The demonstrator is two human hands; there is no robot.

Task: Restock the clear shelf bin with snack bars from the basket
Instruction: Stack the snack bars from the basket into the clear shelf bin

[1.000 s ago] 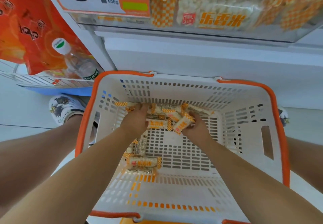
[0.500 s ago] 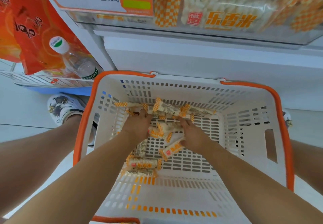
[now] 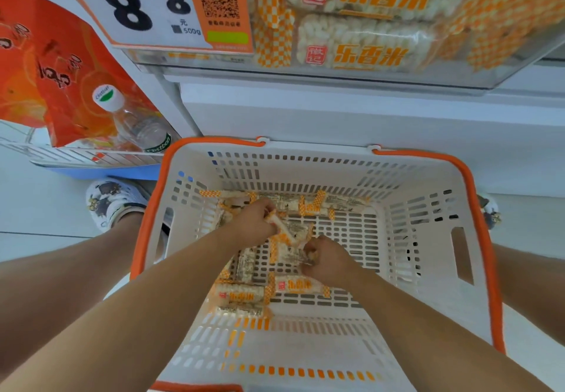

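Note:
A white basket [image 3: 434,272] with an orange rim stands below me, holding several snack bars [image 3: 240,295] in clear wrappers with orange checked ends. Both hands are down inside it. My left hand [image 3: 250,223] grips one end of a snack bar [image 3: 286,229]. My right hand [image 3: 325,258] holds the other end of that bar, fingers curled round wrappers beneath. More bars lie along the far wall. Above, the clear shelf bin [image 3: 397,25] holds the same bars behind a price tag [image 3: 146,6].
An orange bag [image 3: 52,70] and a clear water bottle [image 3: 137,122] lie in a wire basket at the left. My shoes [image 3: 113,199] stand on the pale floor on either side of the basket. The shelf front rises just behind it.
My right hand has drawn back toward me from the far pile. My left hand now grips a bar that stretches between both hands. The camera has dipped closer to the shelf bin.

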